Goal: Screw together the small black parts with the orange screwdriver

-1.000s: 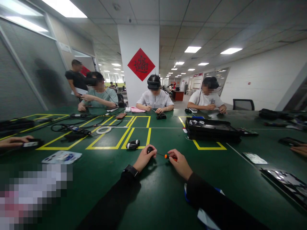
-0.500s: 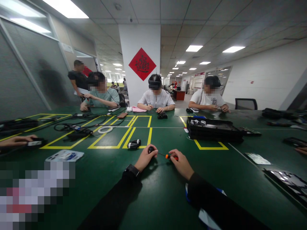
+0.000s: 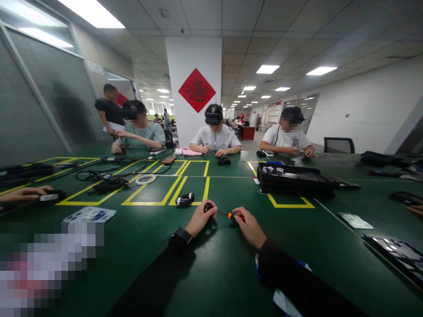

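Over the green table, my left hand (image 3: pixel 200 220) pinches a small dark rounded part (image 3: pixel 208 206) between thumb and fingers. My right hand (image 3: pixel 250 228) is closed round the orange-and-black handle of a screwdriver (image 3: pixel 230 215). Its thin shaft points left, and the tip reaches my left fingers at the dark part. Whether the tip sits in a screw is too small to tell. Just beyond my left hand lies a pair of black cylindrical pieces (image 3: pixel 185 199) with white ends.
Stacked black trays (image 3: pixel 297 187) stand right of centre. Black cables (image 3: pixel 102 179) and a white coil (image 3: pixel 145 179) lie to the left, near a co-worker's hand (image 3: pixel 26 193). A blue-and-white packet (image 3: pixel 284 304) is partly under my right forearm. Several co-workers sit opposite.
The whole view has shifted down a little. Both my hands keep their grips and almost the same position.
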The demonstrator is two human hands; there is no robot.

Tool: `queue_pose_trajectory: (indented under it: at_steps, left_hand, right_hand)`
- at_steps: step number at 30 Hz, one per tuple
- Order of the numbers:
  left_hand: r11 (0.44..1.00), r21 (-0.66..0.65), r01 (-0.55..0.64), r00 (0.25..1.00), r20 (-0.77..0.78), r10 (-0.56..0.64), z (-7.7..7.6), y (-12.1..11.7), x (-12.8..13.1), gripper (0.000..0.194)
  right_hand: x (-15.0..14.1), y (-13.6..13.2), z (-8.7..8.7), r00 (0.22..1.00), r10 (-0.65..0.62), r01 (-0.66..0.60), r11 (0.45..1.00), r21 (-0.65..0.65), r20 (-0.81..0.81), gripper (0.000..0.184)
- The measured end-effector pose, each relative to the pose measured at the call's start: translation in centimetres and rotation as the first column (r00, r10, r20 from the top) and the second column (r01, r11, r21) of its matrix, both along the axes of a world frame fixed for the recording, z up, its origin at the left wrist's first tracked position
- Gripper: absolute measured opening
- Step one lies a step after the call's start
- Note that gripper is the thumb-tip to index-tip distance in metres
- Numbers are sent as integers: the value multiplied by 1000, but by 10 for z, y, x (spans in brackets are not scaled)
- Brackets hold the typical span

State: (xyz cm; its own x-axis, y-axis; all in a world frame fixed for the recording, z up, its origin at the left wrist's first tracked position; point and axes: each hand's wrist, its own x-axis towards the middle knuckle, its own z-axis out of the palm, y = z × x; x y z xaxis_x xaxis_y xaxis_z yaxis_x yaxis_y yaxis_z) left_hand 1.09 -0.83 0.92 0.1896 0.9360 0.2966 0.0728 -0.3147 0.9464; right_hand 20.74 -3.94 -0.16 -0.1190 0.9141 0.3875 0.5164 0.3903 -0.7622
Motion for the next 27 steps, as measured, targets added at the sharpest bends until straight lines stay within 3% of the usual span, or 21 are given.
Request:
queue_pose_trajectory:
  at_steps: [12, 21, 27]
  left_hand:
    - [999, 32, 3, 1000, -18, -3, -3, 2, -1, 24]
    - [999, 27, 28, 1000, -9, -28, -3, 2, -2, 23]
    - [999, 38, 6, 1000, -24, -5, -6, 3, -3, 23]
  right_hand:
    - [-1, -7, 11, 999, 27, -31, 993, 117, 36, 28]
    - [0, -1, 2, 1000, -10, 10, 1000, 1, 4, 21]
    - [0, -2, 3, 1000, 13, -13, 998, 64, 7, 24]
